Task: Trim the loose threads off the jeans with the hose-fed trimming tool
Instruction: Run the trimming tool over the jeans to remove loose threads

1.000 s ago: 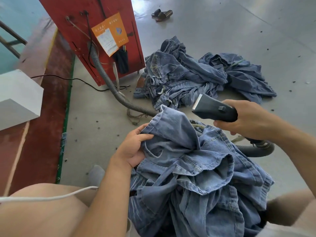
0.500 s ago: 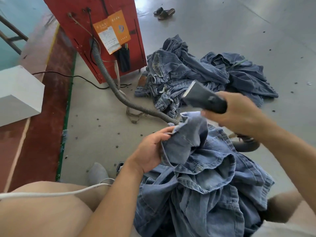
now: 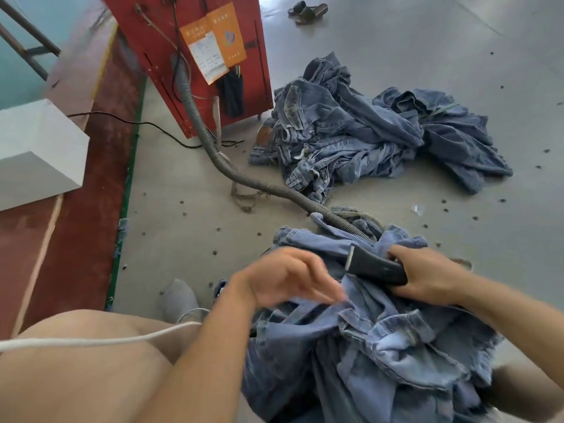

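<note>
A crumpled pair of blue jeans (image 3: 381, 340) lies across my lap and spills onto the floor. My right hand (image 3: 427, 274) grips the dark trimming tool (image 3: 374, 265), its pale blade end pointing left and lying low against the denim. The grey ribbed hose (image 3: 232, 174) runs from the red machine across the floor and disappears under the jeans. My left hand (image 3: 287, 277) is blurred just above the denim, left of the tool. Its fingers look extended and hold nothing that I can see.
A red machine cabinet (image 3: 158, 35) with an orange label stands at the back. A heap of other jeans (image 3: 366, 132) lies on the grey floor beyond the hose. A white box (image 3: 36, 154) sits on the red strip at left. A white cord (image 3: 91, 341) crosses my left knee.
My left hand has let go of the raised denim fold, which has dropped. My right hand has lowered the trimming tool from the air down onto the jeans.
</note>
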A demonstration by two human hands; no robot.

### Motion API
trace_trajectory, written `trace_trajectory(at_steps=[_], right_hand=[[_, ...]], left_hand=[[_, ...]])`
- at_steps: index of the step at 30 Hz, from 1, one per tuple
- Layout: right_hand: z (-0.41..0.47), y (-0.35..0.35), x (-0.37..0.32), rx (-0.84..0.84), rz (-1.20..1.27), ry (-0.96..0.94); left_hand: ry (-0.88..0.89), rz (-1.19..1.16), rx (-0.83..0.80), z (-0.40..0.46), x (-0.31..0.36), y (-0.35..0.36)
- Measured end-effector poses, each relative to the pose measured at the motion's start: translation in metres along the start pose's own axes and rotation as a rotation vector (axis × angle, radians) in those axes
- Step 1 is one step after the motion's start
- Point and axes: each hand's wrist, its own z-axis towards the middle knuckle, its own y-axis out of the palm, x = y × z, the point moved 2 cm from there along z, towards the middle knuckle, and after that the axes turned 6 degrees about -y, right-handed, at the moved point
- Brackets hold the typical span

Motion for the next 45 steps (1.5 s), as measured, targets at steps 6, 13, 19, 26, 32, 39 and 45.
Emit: trace_trajectory(at_steps=[6,13,19,26,32,39,45], right_hand=[[-0.026,0.025,0.004,-0.107,-0.011,-0.064],[-0.018,0.016,0.002,-0.029,0.002,-0.072],[-0.011,-0.002,-0.001,0.069,0.049,-0.079],[0.0,-0.028,0.0,0.203,0.188,0.019],[-0.004,-0.052,-0.006,0.294,0.279,0.051],[-0.013,-0.068,-0.023,0.289,0.265,-0.076],[-0.02,-0.075,-0.032,0.427,0.264,-0.177]], left_hand=[[-0.571,0.248,0.952,-0.005,-0.052,-0.097],[-0.832,0.993,0.421,0.009,-0.071,-0.075],[-0.252,0.564,0.794,-0.006,-0.015,-0.085],[-0.065,-0.115,0.497,-0.015,0.017,-0.068],[-0.049,0.196,0.337,-0.023,0.022,-0.059],[-0.167,0.347,0.429,-0.02,0.018,-0.047],[0.087,-0.19,0.321,0.004,0.024,-0.019]])
